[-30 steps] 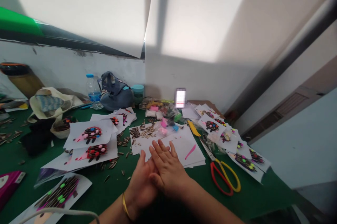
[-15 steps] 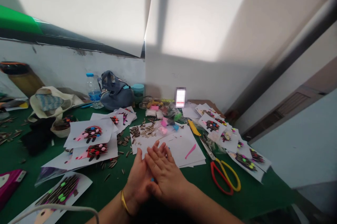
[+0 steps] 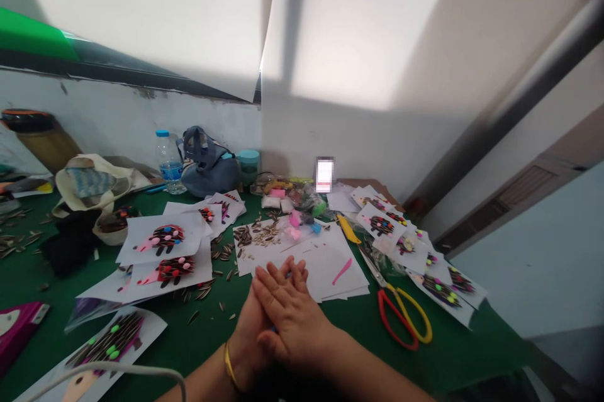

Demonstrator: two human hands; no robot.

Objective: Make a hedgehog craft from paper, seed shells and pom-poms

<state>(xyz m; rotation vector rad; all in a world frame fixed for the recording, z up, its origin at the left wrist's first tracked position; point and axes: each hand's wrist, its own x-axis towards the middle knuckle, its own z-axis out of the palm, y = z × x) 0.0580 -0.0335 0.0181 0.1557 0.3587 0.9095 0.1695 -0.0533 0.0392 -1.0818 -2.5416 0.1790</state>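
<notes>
My right hand point(image 3: 298, 320) lies flat across my left hand point(image 3: 246, 325), palm against palm with the fingers stretched. A speck of blue clay point(image 3: 274, 329) shows between the palms near my right thumb; the rest of it is hidden. A yellow bangle circles my left wrist. Just beyond the fingertips are white paper sheets point(image 3: 302, 282) bearing a pink clay strip point(image 3: 342, 271), a pile of sunflower seeds point(image 3: 257, 235), and small lumps of pink clay point(image 3: 295, 219) and blue clay point(image 3: 316, 228).
Seed-and-clay hedgehog pictures lie left point(image 3: 165, 238) and right point(image 3: 438, 289). Scissors point(image 3: 401, 320) with red and yellow handles and a yellow cutter point(image 3: 348, 229) are at right. A water bottle point(image 3: 170, 166), blue bag point(image 3: 207, 166) and phone point(image 3: 324, 175) stand along the wall.
My right hand has shifted slightly left over the left palm, and the left fingers and thumb are now more covered. The things on the table stay put.
</notes>
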